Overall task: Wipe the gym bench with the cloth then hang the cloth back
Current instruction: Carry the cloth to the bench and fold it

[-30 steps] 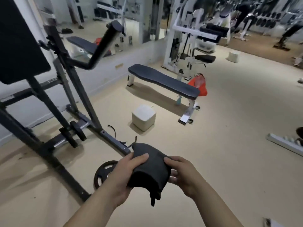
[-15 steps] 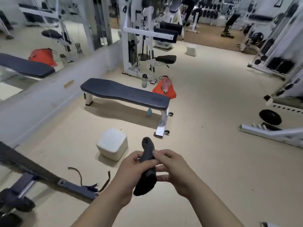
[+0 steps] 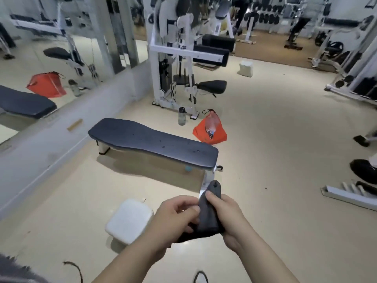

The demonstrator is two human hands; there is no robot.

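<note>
Dark grey fabric, the cloth [image 3: 210, 213], is bunched upright between both of my hands in the lower centre of the view. My left hand [image 3: 175, 215] curls around its left side, fingers folded in against the fabric. My right hand [image 3: 226, 213] closes over its right side, thumb pressed on the front just below the cloth's upper tip; the lower end of the cloth hangs out beneath my palms. Both hands hold it in the air, apart from the bench.

The gym bench [image 3: 155, 144] stands ahead of my hands on the beige floor [image 3: 275, 152], its black padded top flat, with small marks on the surface. Its white near leg [image 3: 208, 178] shows just behind the cloth's tip. A white cube-shaped block [image 3: 128, 219] sits on the floor just left of my left hand. An orange bag [image 3: 210, 131] and a clear water bottle [image 3: 182, 116] rest on the floor beyond the bench, near a white weight machine [image 3: 175, 58]. A wall mirror [image 3: 51, 58] lines the left side.
</note>
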